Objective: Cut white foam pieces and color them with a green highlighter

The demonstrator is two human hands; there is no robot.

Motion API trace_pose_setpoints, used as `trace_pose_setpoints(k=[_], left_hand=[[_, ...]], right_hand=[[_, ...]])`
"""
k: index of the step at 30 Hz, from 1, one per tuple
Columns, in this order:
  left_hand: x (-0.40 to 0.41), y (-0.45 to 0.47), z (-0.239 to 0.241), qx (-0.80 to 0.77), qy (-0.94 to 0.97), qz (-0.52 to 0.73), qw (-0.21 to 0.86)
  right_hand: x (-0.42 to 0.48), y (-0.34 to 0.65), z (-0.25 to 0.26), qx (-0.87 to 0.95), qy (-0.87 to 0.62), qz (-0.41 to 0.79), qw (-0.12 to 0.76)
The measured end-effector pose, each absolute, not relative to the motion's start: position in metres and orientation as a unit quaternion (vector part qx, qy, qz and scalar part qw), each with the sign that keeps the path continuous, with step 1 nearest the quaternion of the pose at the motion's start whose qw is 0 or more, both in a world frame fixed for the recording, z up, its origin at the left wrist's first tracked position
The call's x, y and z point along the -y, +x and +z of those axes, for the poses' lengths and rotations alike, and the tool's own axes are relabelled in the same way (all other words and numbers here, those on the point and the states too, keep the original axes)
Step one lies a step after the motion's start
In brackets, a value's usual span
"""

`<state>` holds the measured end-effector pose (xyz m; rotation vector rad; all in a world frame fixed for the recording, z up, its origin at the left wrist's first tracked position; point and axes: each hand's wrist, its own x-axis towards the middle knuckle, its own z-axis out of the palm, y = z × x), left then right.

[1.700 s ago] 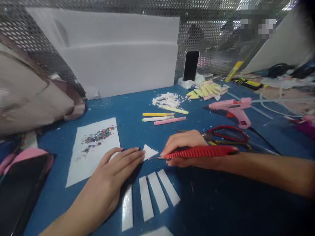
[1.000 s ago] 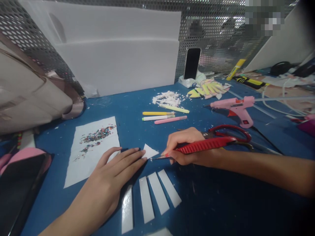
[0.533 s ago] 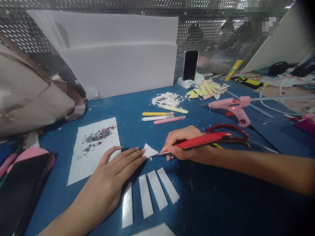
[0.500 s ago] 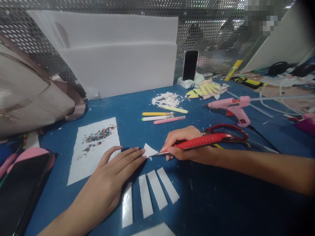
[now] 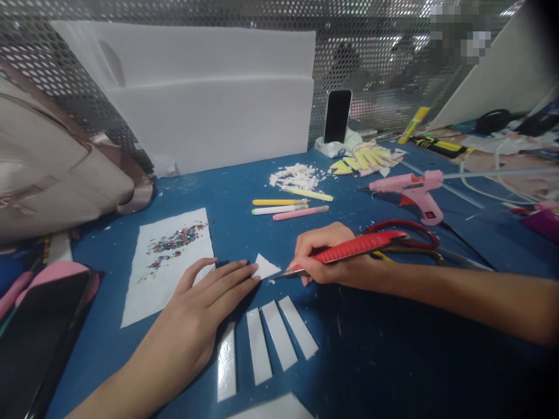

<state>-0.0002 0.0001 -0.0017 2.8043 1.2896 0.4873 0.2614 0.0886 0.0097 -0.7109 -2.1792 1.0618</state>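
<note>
My right hand [image 5: 325, 253] is closed around a red utility knife [image 5: 362, 247], its blade tip down at the table beside a white pointed piece [image 5: 266, 267]. Flat on that piece lie the fingers of my left hand [image 5: 209, 308], stretched out and pressing it; part of the piece is hidden under them. A tiny white scrap sits by the blade. Several white strips [image 5: 279, 336] are laid out just in front of my left hand. Behind my left fingers is a white sheet [image 5: 144, 291] with small colourful bits scattered on it.
Behind the knife lie scissors [image 5: 430, 234] and a pink glue gun [image 5: 406, 189]. Several markers [image 5: 301, 213] rest mid-table near white scraps [image 5: 297, 176] and yellow cut pieces [image 5: 367, 158]. A phone [image 5: 338, 116] stands at the back; another phone [image 5: 39, 337] lies at left by a bag [image 5: 56, 169].
The knife tip has shifted slightly right and is now off the white piece's edge. My right hand moved a little with it; my left hand stays put.
</note>
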Motion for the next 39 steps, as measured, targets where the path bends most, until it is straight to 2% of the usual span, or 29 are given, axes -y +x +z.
trace_pose_setpoints(k=[5, 11, 20, 28, 39], left_hand=[[0.001, 0.001, -0.002, -0.416, 0.898, 0.146, 0.002], [0.002, 0.0, 0.0, -0.422, 0.897, 0.13, 0.016], [0.003, 0.001, 0.002, -0.429, 0.892, 0.14, 0.021], [0.003, -0.001, -0.001, -0.415, 0.898, 0.15, 0.005], [0.003, -0.002, 0.0, -0.442, 0.884, 0.15, 0.015]], right_hand=[[-0.087, 0.262, 0.018, 0.817, -0.284, 0.404, 0.297], [-0.086, 0.266, 0.022, 0.799, -0.304, 0.349, 0.384], [-0.09, 0.263, 0.018, 0.816, -0.244, 0.316, 0.418], [-0.092, 0.262, 0.015, 0.84, -0.212, 0.339, 0.367], [-0.092, 0.256, 0.017, 0.858, -0.13, 0.333, 0.368]])
